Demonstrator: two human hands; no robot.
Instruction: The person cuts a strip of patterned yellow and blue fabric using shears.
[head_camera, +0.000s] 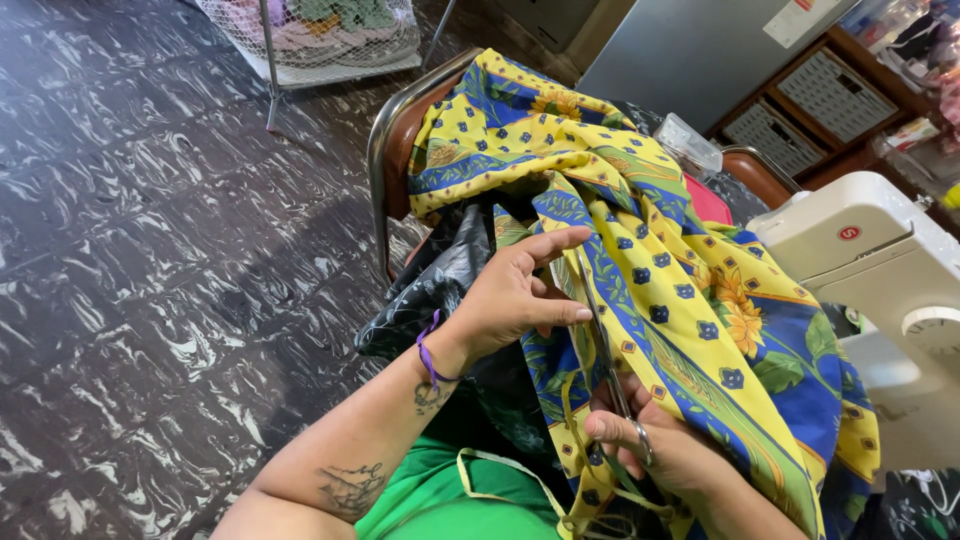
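Cloth: yellow with blue bands, small blue squares, sunflower prints, green leaves. Crumpled and folded, draped from the chair back down across the person's lap, reaching the bottom right edge. One cloth, one piece as far as visible.

Left hand: fingers spread and flat, pressing the cloth's blue border, thumb out; not gripping anything. Purple band on the wrist, tattoos on the forearm.

Right hand: fingers closed through the handles of the scissors, thumb in one loop. Blades run up along the cloth edge, just beside the left fingertips; thin, partly lost against the print, can't tell how far apart they are.

Hidden or unclear: the right palm is under the cloth fold, wrist cut off at the bottom. A black plastic bag lies under the cloth, mostly covered. Chair seat covered; a second chair back shows only as a brown curve. The clear plastic box behind the cloth is half hidden. The white sewing machine is cut off at right. The mesh basket is cropped at top, contents blurry.

Counts: two hands, one pair of scissors, one bag, two chair backs, one sewing machine, two wicker drawers.
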